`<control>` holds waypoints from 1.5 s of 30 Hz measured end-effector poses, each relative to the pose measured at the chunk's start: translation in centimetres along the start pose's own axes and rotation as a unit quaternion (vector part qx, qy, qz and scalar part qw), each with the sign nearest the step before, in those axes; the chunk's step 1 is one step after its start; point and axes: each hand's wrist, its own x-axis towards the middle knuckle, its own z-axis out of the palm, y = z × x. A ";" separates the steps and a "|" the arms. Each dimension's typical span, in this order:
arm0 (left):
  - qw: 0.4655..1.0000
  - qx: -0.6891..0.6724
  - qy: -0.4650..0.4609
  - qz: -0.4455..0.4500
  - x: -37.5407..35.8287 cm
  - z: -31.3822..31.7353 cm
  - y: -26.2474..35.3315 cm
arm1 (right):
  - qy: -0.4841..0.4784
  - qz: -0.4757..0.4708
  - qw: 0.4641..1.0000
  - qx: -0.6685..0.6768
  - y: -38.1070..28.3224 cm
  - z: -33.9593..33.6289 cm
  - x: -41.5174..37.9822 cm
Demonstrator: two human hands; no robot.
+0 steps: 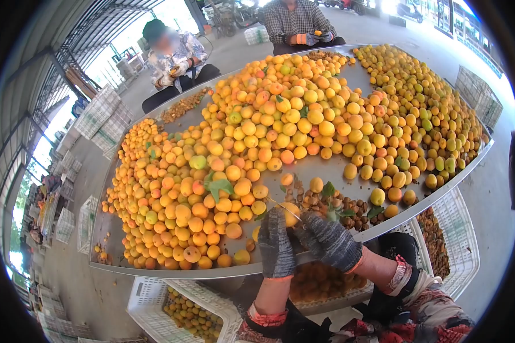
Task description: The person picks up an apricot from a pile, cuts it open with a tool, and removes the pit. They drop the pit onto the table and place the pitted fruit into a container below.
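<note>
At left, a white plastic crate point(138, 302) holds yellow-green fruit point(191, 315); at right, another white plastic crate point(459, 231) holds brown pits point(435, 243). Our grey-gloved left hand point(276, 246) grips a round orange fruit point(290, 215) over the grey metal table point(357, 79); our grey-gloved right hand point(329, 243) pinches a thin rod point(278, 204).

We have one rounded, orange-yellow fruit point(292, 214) at the fingers of the left hand point(276, 244), just beside the right hand point(329, 242), its near side partly covered by the gloves. A thin, straight, wire-like tool point(284, 208) slants over it, the lower end at the right fingertips, the upper end beyond the fruit's left edge (whether its skin is cut, we cannot tell).
</note>
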 end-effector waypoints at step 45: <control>0.999 0.011 -0.037 0.038 -0.4 0.0 1.9 | -0.073 -0.336 0.928 -0.141 4.2 -3.4 2.1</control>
